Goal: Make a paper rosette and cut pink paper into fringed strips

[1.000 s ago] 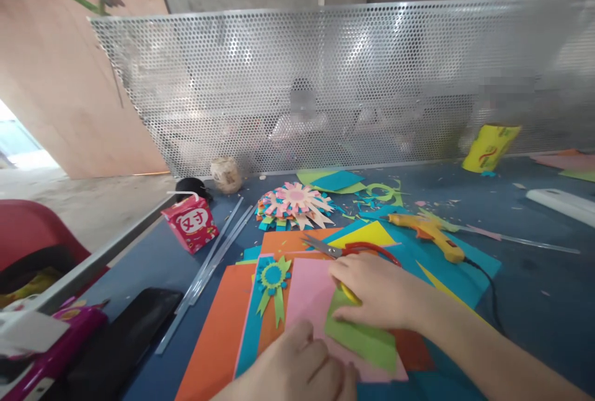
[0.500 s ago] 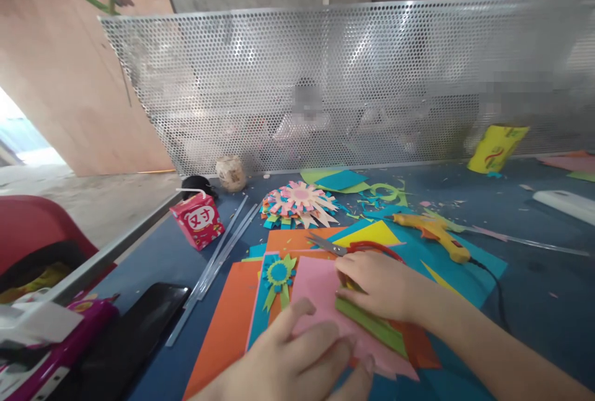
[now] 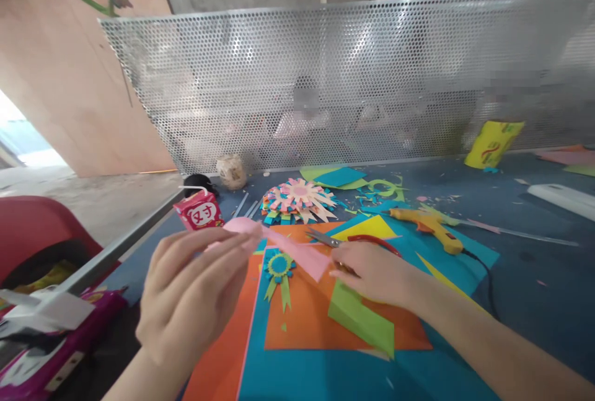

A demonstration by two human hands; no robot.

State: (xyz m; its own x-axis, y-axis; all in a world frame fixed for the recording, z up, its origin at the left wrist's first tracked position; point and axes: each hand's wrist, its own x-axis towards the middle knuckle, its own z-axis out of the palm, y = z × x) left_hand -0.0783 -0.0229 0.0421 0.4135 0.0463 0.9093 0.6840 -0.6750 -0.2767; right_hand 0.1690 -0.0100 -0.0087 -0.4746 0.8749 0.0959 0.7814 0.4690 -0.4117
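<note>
My left hand (image 3: 193,292) is raised over the table's left side and pinches one edge of a pink paper sheet (image 3: 283,245), which hangs lifted and bent. My right hand (image 3: 374,273) rests on the paper pile, fingers closed on the sheet's other end, beside the red-handled scissors (image 3: 353,241). Below it lie a green sheet (image 3: 360,317) on an orange sheet (image 3: 311,317) and blue paper (image 3: 320,373). A small blue and green paper rosette (image 3: 279,268) lies between my hands.
A yellow glue gun (image 3: 430,225) with its cord lies right of the pile. A layered paper flower (image 3: 297,199), a red drink carton (image 3: 199,212), a twine ball (image 3: 231,170) and paper scraps sit further back before a perforated metal screen (image 3: 325,79). A pink device (image 3: 56,345) is at the left.
My left hand rose from the near edge and lifted the pink sheet off the pile, which uncovered the orange sheet. My right hand stayed near the scissors, holding the sheet's far end.
</note>
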